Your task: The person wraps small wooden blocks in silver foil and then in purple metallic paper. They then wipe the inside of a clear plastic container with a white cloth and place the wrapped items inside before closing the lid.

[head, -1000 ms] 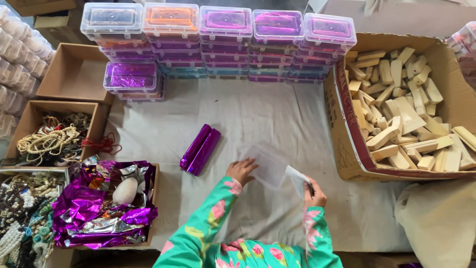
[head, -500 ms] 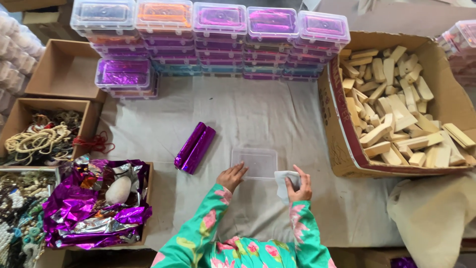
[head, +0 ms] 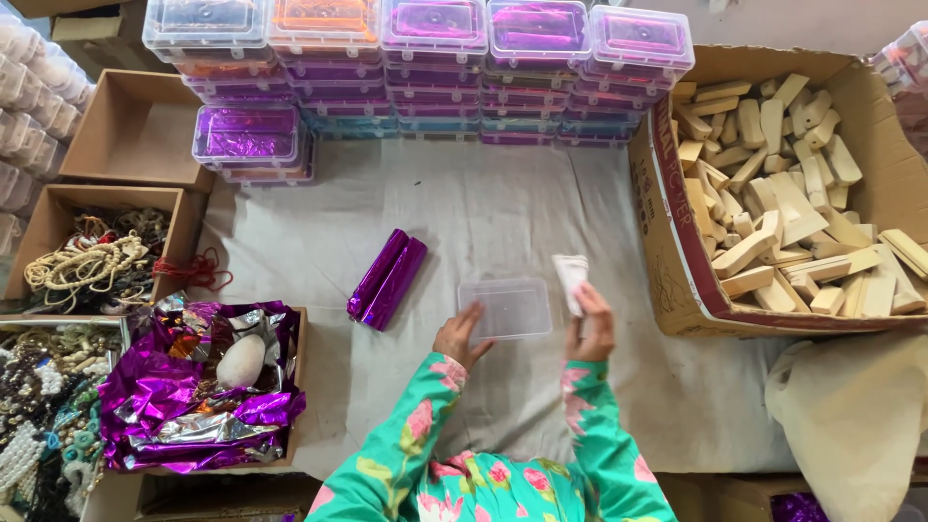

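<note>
Since half a second ago, we see the clear plastic box (head: 506,308) settled flat on the grey cloth (head: 503,213) at lower centre, while the right hand (head: 592,329) has lifted the small white packet (head: 570,280) up beside the box's right edge. The left hand (head: 460,335) lies with fingers loosely spread and holding nothing, its fingertips touching the box's lower left corner; the right hand's fingers are closed round the packet. The two purple foil rolls (head: 387,278) lie just left of the box.
</note>
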